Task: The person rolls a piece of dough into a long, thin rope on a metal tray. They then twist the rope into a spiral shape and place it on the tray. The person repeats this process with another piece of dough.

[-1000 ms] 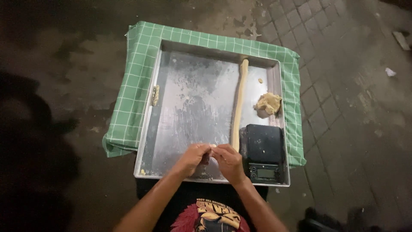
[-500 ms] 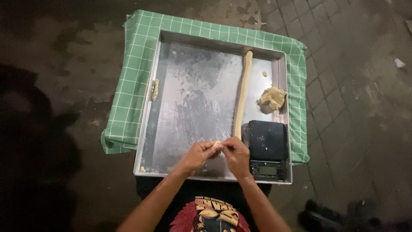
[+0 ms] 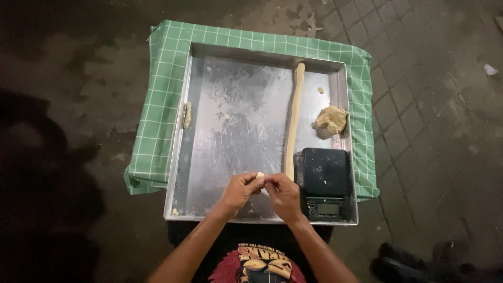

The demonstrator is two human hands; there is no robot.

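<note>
Both hands have shifted slightly left over the tray (image 3: 181,157); my left hand (image 3: 240,189) and right hand (image 3: 283,193) pinch one small dough piece (image 3: 260,175), grip clamped, beside the dough rope (image 3: 292,120) and scale (image 3: 326,181).

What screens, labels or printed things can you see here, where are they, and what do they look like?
Scale display: small greyish rectangle on the front edge of the black kitchen scale, near right corner of the metal tray.
Shirt print: red and yellow graphic on black, bottom of view.
No packages or signs.
</note>
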